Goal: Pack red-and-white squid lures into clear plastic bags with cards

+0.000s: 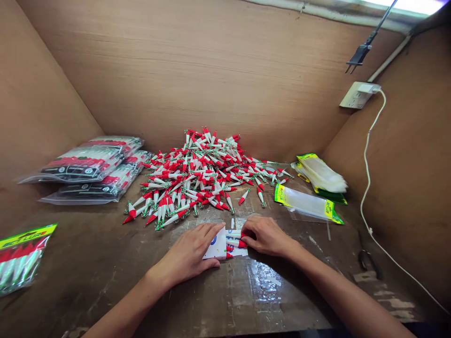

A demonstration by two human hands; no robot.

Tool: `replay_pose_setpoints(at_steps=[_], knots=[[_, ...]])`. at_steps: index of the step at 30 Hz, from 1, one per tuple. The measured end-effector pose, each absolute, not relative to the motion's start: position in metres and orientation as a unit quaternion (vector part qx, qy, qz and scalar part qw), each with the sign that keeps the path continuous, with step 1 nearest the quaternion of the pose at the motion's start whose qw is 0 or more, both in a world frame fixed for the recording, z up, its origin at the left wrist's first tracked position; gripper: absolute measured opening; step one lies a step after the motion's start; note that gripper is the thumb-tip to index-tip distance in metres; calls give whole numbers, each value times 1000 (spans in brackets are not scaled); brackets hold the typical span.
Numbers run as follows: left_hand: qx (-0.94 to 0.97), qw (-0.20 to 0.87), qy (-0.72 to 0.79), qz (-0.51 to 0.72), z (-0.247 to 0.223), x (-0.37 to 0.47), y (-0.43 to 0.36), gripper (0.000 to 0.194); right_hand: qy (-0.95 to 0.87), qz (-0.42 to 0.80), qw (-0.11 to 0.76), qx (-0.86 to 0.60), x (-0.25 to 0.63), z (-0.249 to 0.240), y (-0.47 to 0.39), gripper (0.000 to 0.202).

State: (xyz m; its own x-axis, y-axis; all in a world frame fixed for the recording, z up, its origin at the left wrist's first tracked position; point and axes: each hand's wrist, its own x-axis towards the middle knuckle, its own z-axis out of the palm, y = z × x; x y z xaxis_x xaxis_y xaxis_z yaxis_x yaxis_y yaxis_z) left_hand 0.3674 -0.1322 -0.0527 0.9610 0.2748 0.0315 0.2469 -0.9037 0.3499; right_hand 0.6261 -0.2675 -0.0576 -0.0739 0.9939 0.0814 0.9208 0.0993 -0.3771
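Observation:
My left hand [197, 245] grips a white printed card [215, 247] on the tabletop, its fingers along the far edge and its thumb at the near edge. Several red-and-white squid jigs [237, 243] lie in the card, their red ends sticking out to the right. My right hand [267, 236] pinches at the red end of the farthest jig. Its fingertips partly hide that end. Just beyond both hands rises a big pile of loose squid jigs [200, 176] with green-tinted hooks.
Filled clear bags [84, 164] are stacked at the back left, and a filled yellow-green pouch [24, 258] lies at the left. Unfilled pouches [306, 203] sit at the right. A white cable [366, 188] hangs beside dark-handled pliers [368, 263]. A black plug [359, 54] dangles above.

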Motion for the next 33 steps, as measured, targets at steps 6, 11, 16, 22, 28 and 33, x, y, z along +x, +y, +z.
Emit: replay_pose_setpoints(at_steps=[6,11,16,22,28,33], knots=[[974,180,130,51,-55,365,-132,85,-743,167,201,-616,626,-55,-273,47],[973,184,133,48,-53,365,-133,86,-742,166,206,-616,624,-62,-268,24],[974,180,130,49,-56,366,-133,86,-751,140,203,-612,607,-67,-260,23],[974,180,130,48,-57,366,-132,87,-762,105,208,-604,595,-70,-256,23],[974,183,127,51,-56,368,-132,84,-740,83,193,-639,597,-69,-258,26],[976,172,126,41,-56,367,-133,80,-721,75,192,-661,593,-79,-258,20]])
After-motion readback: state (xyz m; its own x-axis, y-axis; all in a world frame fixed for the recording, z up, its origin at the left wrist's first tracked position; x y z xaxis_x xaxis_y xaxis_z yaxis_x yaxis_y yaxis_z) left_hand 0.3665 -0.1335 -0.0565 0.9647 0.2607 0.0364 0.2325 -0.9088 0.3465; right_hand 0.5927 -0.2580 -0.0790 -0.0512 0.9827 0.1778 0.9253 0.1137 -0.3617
